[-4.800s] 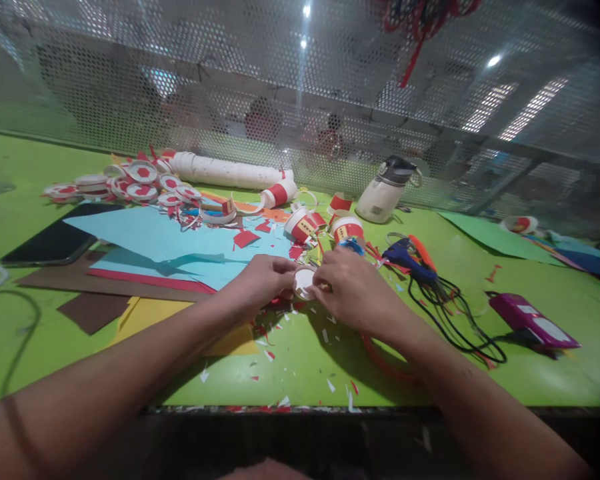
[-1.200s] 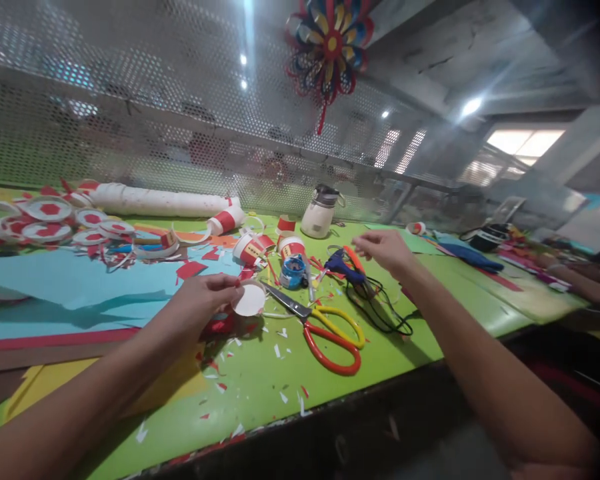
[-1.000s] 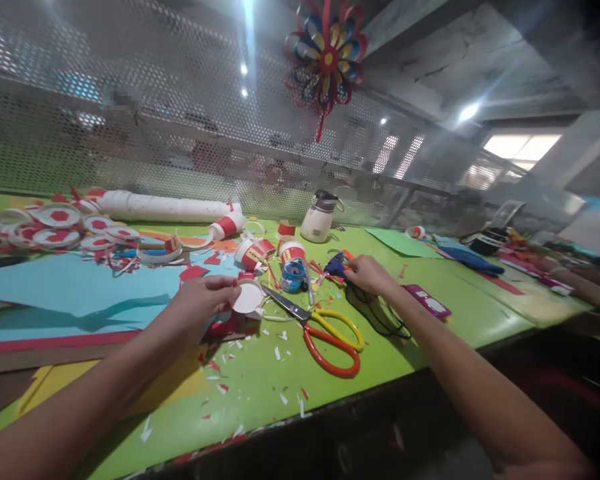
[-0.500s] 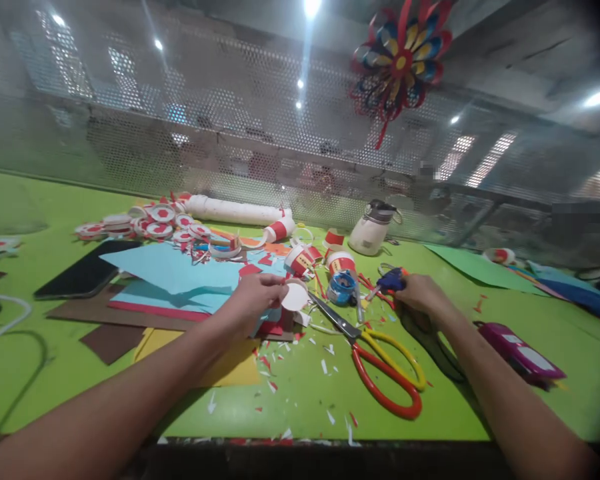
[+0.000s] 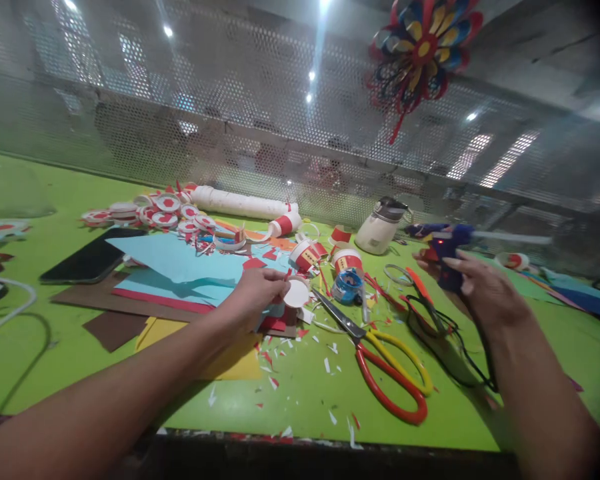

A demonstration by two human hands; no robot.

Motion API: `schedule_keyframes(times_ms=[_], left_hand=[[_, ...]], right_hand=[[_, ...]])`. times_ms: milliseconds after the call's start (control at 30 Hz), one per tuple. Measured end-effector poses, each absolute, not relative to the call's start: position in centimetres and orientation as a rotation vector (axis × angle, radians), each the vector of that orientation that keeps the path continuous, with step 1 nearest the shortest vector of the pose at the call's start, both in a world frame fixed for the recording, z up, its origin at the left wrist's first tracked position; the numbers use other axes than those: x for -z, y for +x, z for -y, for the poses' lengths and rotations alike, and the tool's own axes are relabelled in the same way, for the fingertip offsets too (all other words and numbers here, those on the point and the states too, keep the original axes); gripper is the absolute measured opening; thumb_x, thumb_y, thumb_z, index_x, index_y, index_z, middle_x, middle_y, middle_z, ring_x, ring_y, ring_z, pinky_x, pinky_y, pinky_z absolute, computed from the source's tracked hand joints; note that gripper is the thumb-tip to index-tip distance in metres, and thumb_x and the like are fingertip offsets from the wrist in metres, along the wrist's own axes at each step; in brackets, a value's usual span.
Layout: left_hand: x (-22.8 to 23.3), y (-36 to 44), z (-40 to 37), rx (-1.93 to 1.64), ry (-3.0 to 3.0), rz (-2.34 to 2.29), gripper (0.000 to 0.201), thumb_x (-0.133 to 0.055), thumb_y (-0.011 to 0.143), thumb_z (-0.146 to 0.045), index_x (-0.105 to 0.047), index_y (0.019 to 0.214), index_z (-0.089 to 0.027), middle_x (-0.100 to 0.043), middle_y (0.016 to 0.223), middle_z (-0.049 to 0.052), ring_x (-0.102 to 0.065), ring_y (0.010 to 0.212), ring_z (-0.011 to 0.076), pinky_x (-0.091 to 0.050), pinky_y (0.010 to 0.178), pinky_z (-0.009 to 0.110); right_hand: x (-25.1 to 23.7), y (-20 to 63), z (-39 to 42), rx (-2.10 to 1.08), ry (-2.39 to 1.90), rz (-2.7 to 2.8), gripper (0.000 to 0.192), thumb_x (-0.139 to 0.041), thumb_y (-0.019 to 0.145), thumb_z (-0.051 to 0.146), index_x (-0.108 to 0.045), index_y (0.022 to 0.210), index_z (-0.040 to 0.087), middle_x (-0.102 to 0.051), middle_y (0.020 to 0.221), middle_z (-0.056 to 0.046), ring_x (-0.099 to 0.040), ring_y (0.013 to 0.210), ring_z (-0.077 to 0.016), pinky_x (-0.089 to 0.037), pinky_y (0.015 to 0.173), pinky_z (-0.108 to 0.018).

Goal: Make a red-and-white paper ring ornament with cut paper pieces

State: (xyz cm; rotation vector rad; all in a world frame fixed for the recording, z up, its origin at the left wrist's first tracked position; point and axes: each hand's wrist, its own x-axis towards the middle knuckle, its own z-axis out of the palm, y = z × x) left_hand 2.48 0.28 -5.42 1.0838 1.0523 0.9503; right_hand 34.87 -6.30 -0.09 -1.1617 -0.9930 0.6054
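Note:
My left hand (image 5: 257,293) pinches the edge of a small white paper disc (image 5: 297,293) with a bit of red, just above the table. My right hand (image 5: 490,293) grips a dark blue glue gun (image 5: 449,263), raised off the table at the right. A small red light glows on it, and a pale stick reaches out behind it. Between my hands lie large scissors (image 5: 351,328) with one red and one yellow handle, blades partly apart. Close to my right hand are an orange-handled tool (image 5: 421,290) and a black cord (image 5: 460,337).
Cut paper cups (image 5: 347,260) and a roll of blue tape (image 5: 347,287) stand mid-table. Behind are a pile of red-and-white discs (image 5: 165,207), a white tube (image 5: 240,202) and a bottle (image 5: 380,227). Blue paper (image 5: 180,267) and a phone (image 5: 90,255) lie left. Scraps litter the front.
My right hand has lifted the glue gun off the table, up and to the right. My left hand keeps hold of the disc in about the same place. The view has shifted slightly.

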Motion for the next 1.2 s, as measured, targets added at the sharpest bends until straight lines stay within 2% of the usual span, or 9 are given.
schedule_keyframes(times_ms=[100,167,233,333,433,700,800,1000,1200], left_hand=[[5.6,2.5,-0.5,-0.975,1.106,-1.058,0.012,-0.064,0.058,-0.011,-0.064,0.069,-0.008,-0.064,0.064,0.005,-0.054,0.055,0.0107,-0.043,0.054,0.023],[5.6,2.4,-0.6,-1.002,1.140,-1.070,0.009,-0.063,0.058,-0.010,-0.064,0.067,-0.008,-0.060,0.057,0.002,-0.049,0.049,0.0085,-0.039,0.050,0.022],[5.7,2.4,-0.8,-1.031,1.196,-1.085,0.007,-0.060,0.058,-0.009,-0.064,0.063,-0.010,-0.055,0.050,-0.001,-0.044,0.043,0.0068,-0.034,0.045,0.020],[5.9,2.4,-1.1,-1.053,1.277,-1.117,0.005,-0.058,0.058,-0.011,-0.063,0.059,-0.012,-0.050,0.044,-0.003,-0.041,0.041,0.0068,-0.031,0.043,0.020],[6.4,2.4,-1.4,-1.021,1.335,-1.166,0.008,-0.057,0.058,-0.013,-0.065,0.060,-0.012,-0.053,0.045,-0.002,-0.043,0.041,0.0079,-0.034,0.044,0.021],[6.3,2.4,-1.3,-0.979,1.392,-1.238,0.013,-0.054,0.058,-0.012,-0.066,0.064,-0.012,-0.054,0.048,-0.001,-0.046,0.044,0.0090,-0.033,0.044,0.021],[6.1,2.4,-1.2,-0.974,1.399,-1.244,0.012,-0.053,0.059,-0.011,-0.064,0.061,-0.012,-0.053,0.047,-0.002,-0.045,0.044,0.0086,-0.033,0.044,0.020],[6.5,2.4,-1.5,-0.953,1.447,-1.288,0.013,-0.053,0.059,-0.012,-0.066,0.063,-0.013,-0.056,0.049,-0.001,-0.048,0.046,0.0097,-0.035,0.045,0.021],[6.4,2.5,-1.5,-0.957,1.520,-1.320,0.015,-0.053,0.060,-0.013,-0.067,0.064,-0.014,-0.060,0.053,0.001,-0.053,0.050,0.0119,-0.037,0.046,0.021]], right_hand=[[-0.7,30.5,7.7,-0.743,-1.144,1.135,0.027,-0.067,0.067,0.022,-0.066,0.093,0.017,-0.072,0.085,-0.007,-0.069,0.079,-0.0222,-0.054,0.069,-0.030],[-0.7,27.9,8.3,-0.803,-1.264,1.259,0.026,-0.068,0.068,0.024,-0.067,0.094,0.020,-0.073,0.084,-0.005,-0.069,0.076,-0.0220,-0.054,0.063,-0.028],[-0.3,25.7,8.7,-0.866,-1.390,1.498,0.029,-0.064,0.073,0.030,-0.067,0.100,0.020,-0.072,0.090,-0.005,-0.068,0.083,-0.0240,-0.054,0.065,-0.029],[0.8,23.7,9.0,-0.736,-1.564,1.796,0.030,-0.062,0.075,0.035,-0.068,0.099,0.018,-0.072,0.091,-0.006,-0.066,0.085,-0.0246,-0.053,0.072,-0.033],[2.0,22.7,9.1,-0.617,-1.645,1.886,0.034,-0.057,0.077,0.038,-0.066,0.102,0.016,-0.071,0.091,-0.007,-0.066,0.082,-0.0236,-0.053,0.072,-0.035],[2.9,21.9,9.2,-0.149,-1.560,2.060,0.024,-0.057,0.079,0.025,-0.063,0.102,0.018,-0.070,0.091,-0.004,-0.064,0.075,-0.0174,-0.051,0.064,-0.024],[3.0,21.9,9.3,-0.109,-1.558,2.097,0.022,-0.055,0.081,0.026,-0.063,0.101,0.020,-0.070,0.091,-0.003,-0.065,0.075,-0.0169,-0.050,0.061,-0.022],[3.7,22.1,9.3,-0.097,-1.524,2.115,0.026,-0.056,0.081,0.024,-0.060,0.107,0.021,-0.069,0.098,-0.003,-0.065,0.080,-0.0173,-0.050,0.064,-0.023],[3.9,22.2,9.4,-0.086,-1.512,2.116,0.023,-0.056,0.083,0.026,-0.061,0.106,0.024,-0.068,0.098,0.000,-0.064,0.076,-0.0154,-0.050,0.065,-0.022]])
